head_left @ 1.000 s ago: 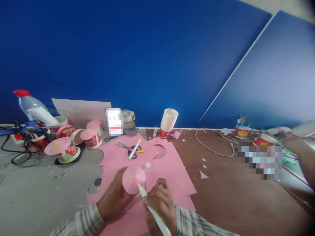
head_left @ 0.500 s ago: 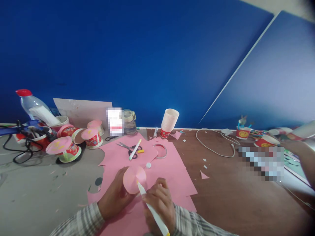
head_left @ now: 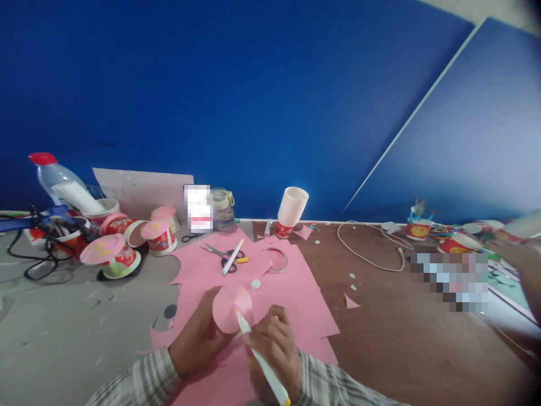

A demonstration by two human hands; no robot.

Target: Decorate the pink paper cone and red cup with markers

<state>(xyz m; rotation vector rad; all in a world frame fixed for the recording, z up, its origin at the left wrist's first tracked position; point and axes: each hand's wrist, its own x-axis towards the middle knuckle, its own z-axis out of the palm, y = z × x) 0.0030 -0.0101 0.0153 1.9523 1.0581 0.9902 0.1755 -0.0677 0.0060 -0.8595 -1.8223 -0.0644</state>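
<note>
My left hand [head_left: 199, 341] grips a small pink paper cone [head_left: 231, 307] by its left side, holding it over the pink paper sheets [head_left: 291, 293]. My right hand [head_left: 273, 352] is closed round a white marker [head_left: 262, 361] with a yellow end. The marker's tip touches the lower right part of the cone. Both hands are near the table's front edge, and plaid sleeves cover my wrists.
Scissors [head_left: 222, 256], a second marker [head_left: 232, 257], a tape ring [head_left: 276, 260] and a small white cap [head_left: 255, 284] lie on the pink paper. Decorated cups [head_left: 112, 256] and a bottle [head_left: 63, 186] stand left. A cup stack [head_left: 289, 211], a white cable [head_left: 372, 248] and another person's arm [head_left: 522, 259] are right.
The hands, cone and marker stay almost still; the marker tip shifts very slightly on the cone. The view drifts a little.
</note>
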